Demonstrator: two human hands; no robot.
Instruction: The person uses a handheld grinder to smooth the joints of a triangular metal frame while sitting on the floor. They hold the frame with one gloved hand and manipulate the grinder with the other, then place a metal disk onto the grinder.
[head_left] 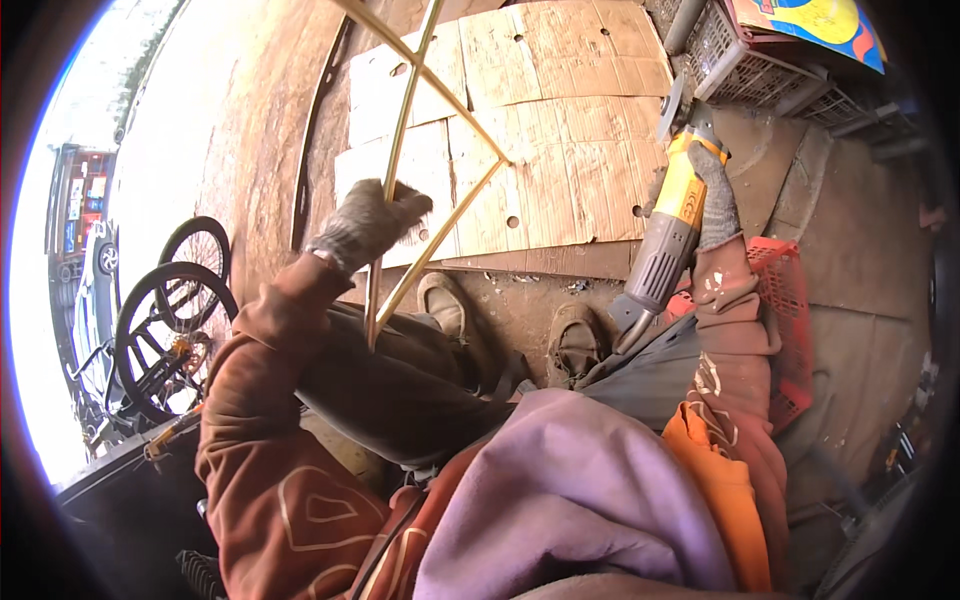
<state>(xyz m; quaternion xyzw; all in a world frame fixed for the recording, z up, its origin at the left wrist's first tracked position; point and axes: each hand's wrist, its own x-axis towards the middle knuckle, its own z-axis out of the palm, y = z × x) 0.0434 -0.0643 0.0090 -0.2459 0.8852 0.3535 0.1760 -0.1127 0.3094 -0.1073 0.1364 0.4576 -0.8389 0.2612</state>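
A gold-coloured metal frame (450, 229) of thin rods stands in front of me; its rods cross near the top and meet in a corner over the cardboard. My left hand (366, 222), in a grey knit glove, is closed around one rod, and the rod's lower end reaches down by my left thigh. On the right, my gloved right hand (716, 195) grips a yellow and grey angle grinder (682, 190). Its disc (674, 106) points away from me, apart from the frame. Whether the disc is spinning I cannot tell.
Flattened cardboard sheets (560, 170) with round holes cover the ground ahead, beyond my shoes (577, 345). A red plastic crate (785, 330) lies beside my right forearm. Grey crates (735, 65) stand at the far right. Bicycle wheels (165, 340) are at the left.
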